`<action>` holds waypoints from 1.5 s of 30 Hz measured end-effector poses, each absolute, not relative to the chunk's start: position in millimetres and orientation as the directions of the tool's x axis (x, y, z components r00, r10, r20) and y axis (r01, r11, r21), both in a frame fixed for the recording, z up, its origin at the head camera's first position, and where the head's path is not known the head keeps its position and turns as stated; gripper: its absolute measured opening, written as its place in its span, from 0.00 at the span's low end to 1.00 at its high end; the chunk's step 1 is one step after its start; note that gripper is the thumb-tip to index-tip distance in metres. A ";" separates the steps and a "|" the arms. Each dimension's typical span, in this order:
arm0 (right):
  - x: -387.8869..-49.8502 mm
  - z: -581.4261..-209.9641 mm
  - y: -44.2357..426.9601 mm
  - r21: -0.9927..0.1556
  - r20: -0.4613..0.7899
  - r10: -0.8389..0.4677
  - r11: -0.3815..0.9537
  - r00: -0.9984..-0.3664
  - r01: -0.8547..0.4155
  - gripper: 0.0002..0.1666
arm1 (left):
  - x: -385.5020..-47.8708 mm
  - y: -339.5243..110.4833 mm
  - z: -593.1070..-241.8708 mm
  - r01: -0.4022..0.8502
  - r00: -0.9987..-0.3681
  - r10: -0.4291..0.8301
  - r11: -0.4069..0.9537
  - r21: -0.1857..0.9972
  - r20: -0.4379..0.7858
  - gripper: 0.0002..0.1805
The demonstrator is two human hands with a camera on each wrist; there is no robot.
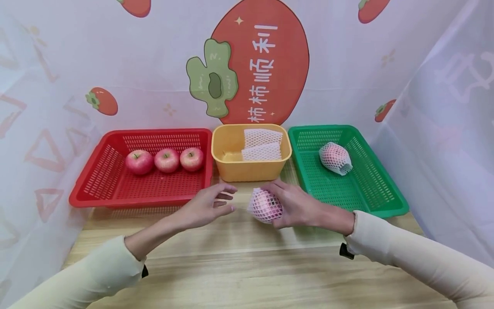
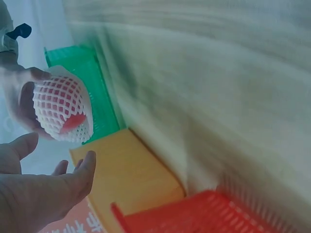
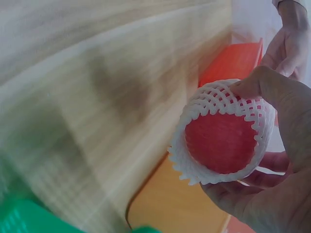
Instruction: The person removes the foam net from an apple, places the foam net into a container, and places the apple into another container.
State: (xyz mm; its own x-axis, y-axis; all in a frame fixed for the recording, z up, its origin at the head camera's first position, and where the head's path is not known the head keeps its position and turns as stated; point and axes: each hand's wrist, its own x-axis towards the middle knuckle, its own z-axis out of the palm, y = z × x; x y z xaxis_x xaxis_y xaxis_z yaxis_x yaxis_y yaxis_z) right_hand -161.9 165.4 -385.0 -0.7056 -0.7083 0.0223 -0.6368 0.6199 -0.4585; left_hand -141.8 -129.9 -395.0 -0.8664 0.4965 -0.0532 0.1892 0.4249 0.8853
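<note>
My right hand (image 1: 295, 205) grips an apple (image 1: 266, 206) wrapped in a white foam net, held over the table in front of the yellow bin. In the right wrist view the net (image 3: 216, 92) is open at one end and the apple's red skin (image 3: 221, 143) shows there. My left hand (image 1: 206, 206) is to the left of it, apart from the apple, with fingers loosely bent and nothing between them. The left wrist view also shows a gap between the left hand (image 2: 48, 189) and the netted apple (image 2: 63, 107).
A red basket (image 1: 143, 199) on the left holds three bare apples (image 1: 167, 160). The yellow bin (image 1: 251, 171) in the middle contains white foam nets (image 1: 262, 144). On the right, a green basket (image 1: 347, 193) holds one netted apple (image 1: 335, 158). A printed cloth (image 1: 154, 64) hangs behind.
</note>
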 end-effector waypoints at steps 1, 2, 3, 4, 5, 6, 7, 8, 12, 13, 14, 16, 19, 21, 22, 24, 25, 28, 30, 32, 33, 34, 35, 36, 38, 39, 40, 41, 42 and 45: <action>-160.9 -387.5 164.4 -0.457 0.027 -0.714 0.614 -0.700 -0.643 0.53 | -141.4 -128.7 -398.8 0.179 -0.866 0.498 0.408 0.895 -0.054 0.24; -160.1 -390.2 163.6 -0.454 0.035 -0.720 0.606 -0.693 -0.653 0.53 | -140.8 -127.5 -402.2 0.168 -0.866 0.496 0.396 0.903 -0.056 0.24; -159.2 -392.5 162.8 -0.450 0.041 -0.724 0.602 -0.688 -0.660 0.53 | -140.4 -126.4 -405.8 0.159 -0.867 0.495 0.384 0.910 -0.057 0.24; -158.6 -395.3 162.0 -0.445 0.050 -0.729 0.596 -0.683 -0.669 0.53 | -140.0 -125.2 -409.4 0.149 -0.867 0.495 0.371 0.917 -0.059 0.23; -157.9 -397.7 160.9 -0.439 0.057 -0.732 0.593 -0.679 -0.675 0.53 | -139.5 -124.0 -412.7 0.141 -0.868 0.494 0.361 0.922 -0.061 0.23; -157.5 -400.6 160.1 -0.432 0.066 -0.735 0.588 -0.674 -0.684 0.53 | -139.3 -122.9 -416.8 0.144 -0.866 0.496 0.352 0.925 -0.054 0.22; -157.2 -403.4 159.3 -0.430 0.075 -0.739 0.582 -0.670 -0.690 0.54 | -138.9 -121.6 -420.8 0.142 -0.866 0.498 0.345 0.928 -0.053 0.21; -156.8 -405.9 158.6 -0.429 0.081 -0.743 0.576 -0.665 -0.696 0.54 | -138.5 -120.2 -424.8 0.143 -0.865 0.500 0.335 0.932 -0.047 0.20; -154.5 -414.5 156.6 -0.438 0.083 -0.750 0.564 -0.656 -0.700 0.54 | -136.1 -115.6 -440.8 0.181 -0.855 0.518 0.321 0.929 -0.012 0.17; -153.8 -416.1 156.3 -0.443 0.080 -0.749 0.564 -0.657 -0.697 0.54 | -135.0 -114.6 -444.1 0.185 -0.856 0.517 0.322 0.929 -0.009 0.16; -153.0 -417.4 156.0 -0.447 0.076 -0.748 0.565 -0.659 -0.693 0.54 | -134.0 -113.8 -447.6 0.196 -0.857 0.516 0.327 0.925 -0.001 0.15; -151.9 -420.4 155.6 -0.448 0.073 -0.745 0.569 -0.663 -0.690 0.54 | -132.2 -112.3 -453.6 0.204 -0.864 0.504 0.342 0.917 0.004 0.14; -150.9 -424.1 155.0 -0.439 0.071 -0.742 0.577 -0.667 -0.689 0.54 | -131.1 -108.8 -461.1 0.200 -0.878 0.478 0.338 0.920 0.015 0.12; -150.6 -426.2 154.6 -0.430 0.068 -0.740 0.583 -0.669 -0.689 0.54 | -131.3 -105.7 -465.3 0.195 -0.883 0.468 0.317 0.928 0.026 0.12; -150.5 -427.0 154.3 -0.429 0.065 -0.739 0.586 -0.670 -0.687 0.54 | -131.5 -104.0 -467.0 0.195 -0.886 0.463 0.309 0.931 0.032 0.12; -150.6 -428.9 153.5 -0.431 0.059 -0.738 0.589 -0.673 -0.684 0.55 | -132.4 -101.5 -470.3 0.196 -0.888 0.458 0.300 0.934 0.039 0.12; -150.8 -429.9 153.0 -0.434 0.057 -0.736 0.590 -0.674 -0.681 0.55 | -132.7 -100.5 -471.7 0.196 -0.889 0.456 0.298 0.934 0.041 0.12; -150.9 -432.5 151.5 -0.445 0.052 -0.733 0.591 -0.678 -0.673 0.55 | -133.6 -98.2 -474.8 0.172 -0.893 0.449 0.292 0.941 0.024 0.13; -150.6 -434.0 151.1 -0.446 0.053 -0.733 0.590 -0.678 -0.673 0.55 | -134.1 -97.1 -476.6 0.146 -0.894 0.449 0.282 0.948 0.005 0.15; -150.1 -435.2 151.1 -0.443 0.056 -0.734 0.589 -0.677 -0.675 0.55 | -134.4 -96.1 -478.3 0.136 -0.891 0.453 0.281 0.950 -0.007 0.17; -149.8 -435.7 151.3 -0.441 0.057 -0.734 0.590 -0.677 -0.677 0.55 | -134.4 -95.7 -479.2 0.135 -0.889 0.457 0.285 0.949 -0.010 0.19; -149.5 -436.2 151.6 -0.438 0.059 -0.735 0.589 -0.676 -0.679 0.56 | -134.5 -95.3 -479.8 0.135 -0.886 0.463 0.283 0.949 -0.012 0.21; -149.4 -436.6 151.8 -0.438 0.061 -0.734 0.589 -0.676 -0.679 0.56 | -134.6 -95.0 -480.7 0.147 -0.881 0.474 0.285 0.947 -0.006 0.22; -149.4 -437.0 152.0 -0.439 0.063 -0.734 0.588 -0.676 -0.679 0.56 | -134.6 -94.7 -481.0 0.158 -0.876 0.482 0.288 0.945 0.000 0.24; -149.3 -437.7 152.6 -0.440 0.070 -0.734 0.585 -0.676 -0.681 0.56 | -134.5 -93.7 -481.1 0.181 -0.867 0.499 0.290 0.940 0.014 0.28; -149.3 -437.9 152.9 -0.442 0.074 -0.734 0.583 -0.675 -0.682 0.56 | -134.4 -92.9 -481.0 0.191 -0.863 0.505 0.290 0.938 0.020 0.30; -149.3 -438.1 153.0 -0.445 0.079 -0.734 0.579 -0.674 -0.683 0.56 | -134.3 -92.0 -480.7 0.202 -0.860 0.510 0.292 0.935 0.026 0.31; -149.5 -438.4 153.1 -0.449 0.083 -0.735 0.576 -0.673 -0.684 0.56 | -134.2 -90.9 -480.7 0.215 -0.858 0.513 0.299 0.930 0.033 0.33; -149.6 -438.8 153.2 -0.450 0.086 -0.736 0.573 -0.672 -0.685 0.56 | -134.1 -89.7 -480.5 0.222 -0.858 0.512 0.307 0.925 0.036 0.34; -150.0 -439.8 153.3 -0.460 0.091 -0.734 0.568 -0.673 -0.682 0.55 | -134.3 -86.3 -481.1 0.248 -0.860 0.508 0.326 0.913 0.052 0.36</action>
